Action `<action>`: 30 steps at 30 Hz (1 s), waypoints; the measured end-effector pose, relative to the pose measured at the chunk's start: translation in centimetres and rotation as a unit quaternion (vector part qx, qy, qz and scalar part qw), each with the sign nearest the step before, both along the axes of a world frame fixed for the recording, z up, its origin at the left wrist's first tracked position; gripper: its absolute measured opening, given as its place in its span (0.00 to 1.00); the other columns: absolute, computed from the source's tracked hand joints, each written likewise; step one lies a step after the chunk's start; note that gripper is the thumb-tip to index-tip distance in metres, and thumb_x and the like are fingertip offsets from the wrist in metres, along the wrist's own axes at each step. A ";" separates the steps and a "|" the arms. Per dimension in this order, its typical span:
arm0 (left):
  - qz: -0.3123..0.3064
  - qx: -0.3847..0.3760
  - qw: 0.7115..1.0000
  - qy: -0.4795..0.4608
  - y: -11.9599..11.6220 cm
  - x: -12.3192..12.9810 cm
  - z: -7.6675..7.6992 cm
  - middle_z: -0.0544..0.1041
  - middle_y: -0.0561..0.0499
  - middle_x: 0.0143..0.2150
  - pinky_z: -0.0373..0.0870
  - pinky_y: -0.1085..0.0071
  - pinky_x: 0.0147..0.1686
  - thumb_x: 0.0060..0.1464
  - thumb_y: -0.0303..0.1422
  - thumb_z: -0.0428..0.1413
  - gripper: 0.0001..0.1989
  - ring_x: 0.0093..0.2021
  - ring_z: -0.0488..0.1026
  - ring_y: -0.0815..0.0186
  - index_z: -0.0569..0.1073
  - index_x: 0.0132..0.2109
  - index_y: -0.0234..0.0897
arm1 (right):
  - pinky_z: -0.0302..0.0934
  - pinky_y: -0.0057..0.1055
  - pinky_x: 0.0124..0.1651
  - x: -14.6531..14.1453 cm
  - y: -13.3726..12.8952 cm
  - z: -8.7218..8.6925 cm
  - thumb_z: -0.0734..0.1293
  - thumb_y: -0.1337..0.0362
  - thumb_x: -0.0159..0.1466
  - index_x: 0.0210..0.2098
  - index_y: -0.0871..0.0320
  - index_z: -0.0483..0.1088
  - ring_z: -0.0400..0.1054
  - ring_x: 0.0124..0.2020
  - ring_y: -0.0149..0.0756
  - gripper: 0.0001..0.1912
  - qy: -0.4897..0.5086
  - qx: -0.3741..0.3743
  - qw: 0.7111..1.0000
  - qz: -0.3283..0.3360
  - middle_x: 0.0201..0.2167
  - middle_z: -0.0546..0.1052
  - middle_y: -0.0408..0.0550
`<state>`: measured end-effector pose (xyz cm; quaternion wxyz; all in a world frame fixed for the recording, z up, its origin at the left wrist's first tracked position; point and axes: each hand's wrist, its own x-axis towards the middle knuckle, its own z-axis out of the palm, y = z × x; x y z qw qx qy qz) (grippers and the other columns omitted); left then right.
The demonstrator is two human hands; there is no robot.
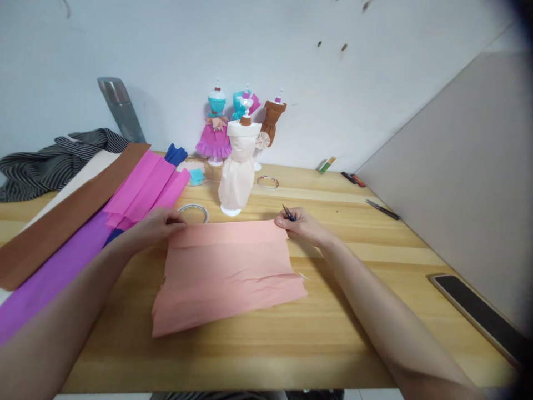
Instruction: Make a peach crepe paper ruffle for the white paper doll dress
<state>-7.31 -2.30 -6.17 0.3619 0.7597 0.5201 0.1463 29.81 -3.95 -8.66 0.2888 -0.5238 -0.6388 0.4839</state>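
Observation:
A sheet of salmon-pink crepe paper (233,266) lies stretched over the wooden table, its side edges ragged. My left hand (160,225) pinches its far left corner. At the far right corner my right hand (302,225) grips the paper between thumb and fingers, and the dark tips of small scissors (288,213) poke out of that same hand. Just beyond the sheet stands a mini dress form in a cream paper dress (239,166) on a white base. Close to my left hand is a roll of tape (194,211).
Folded crepe paper in brown (75,214), pink (144,186) and purple (62,283) covers the left side. More dressed forms (214,133) stand by the wall near a grey bottle (122,111). A craft knife (383,209) and a phone (478,316) lie at right.

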 end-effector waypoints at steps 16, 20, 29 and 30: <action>0.024 0.028 0.999 0.016 -0.7 0.7 0.7 0.59 0.56 0.21 0.51 0.73 0.24 0.43 0.39 0.51 0.12 0.24 0.57 0.70 0.63 0.21 0.36 | 0.58 0.32 0.34 -0.3 0.6 0.1 0.69 0.55 0.53 0.36 0.61 0.77 0.68 0.31 0.38 0.17 -0.136 0.174 0.973 -0.070 0.33 0.78 0.51; 0.027 0.037 0.999 0.024 -0.9 0.8 0.9 0.63 0.55 0.21 0.53 0.73 0.25 0.43 0.39 0.51 0.11 0.25 0.60 0.69 0.66 0.23 0.35 | 0.60 0.31 0.39 -3.3 0.3 0.9 0.69 0.58 0.56 0.41 0.58 0.77 0.71 0.37 0.39 0.16 -0.185 0.236 0.953 0.045 0.39 0.78 0.51; 0.026 0.025 0.999 0.000 -0.8 0.7 1.0 0.67 0.54 0.23 0.56 0.73 0.26 0.44 0.39 0.51 0.11 0.27 0.64 0.67 0.69 0.24 0.35 | 0.44 0.25 0.25 -3.7 1.6 0.2 0.66 0.62 0.57 0.23 0.60 0.70 0.52 0.20 0.25 0.10 -0.260 0.200 0.940 0.089 0.17 0.62 0.38; 0.023 0.021 0.999 -0.009 -0.8 0.7 0.9 0.68 0.53 0.23 0.56 0.73 0.27 0.44 0.39 0.52 0.11 0.27 0.64 0.67 0.69 0.24 0.35 | 0.43 0.25 0.25 -3.4 1.5 0.3 0.65 0.61 0.57 0.21 0.60 0.68 0.50 0.20 0.25 0.11 -0.250 0.193 0.944 0.091 0.17 0.59 0.38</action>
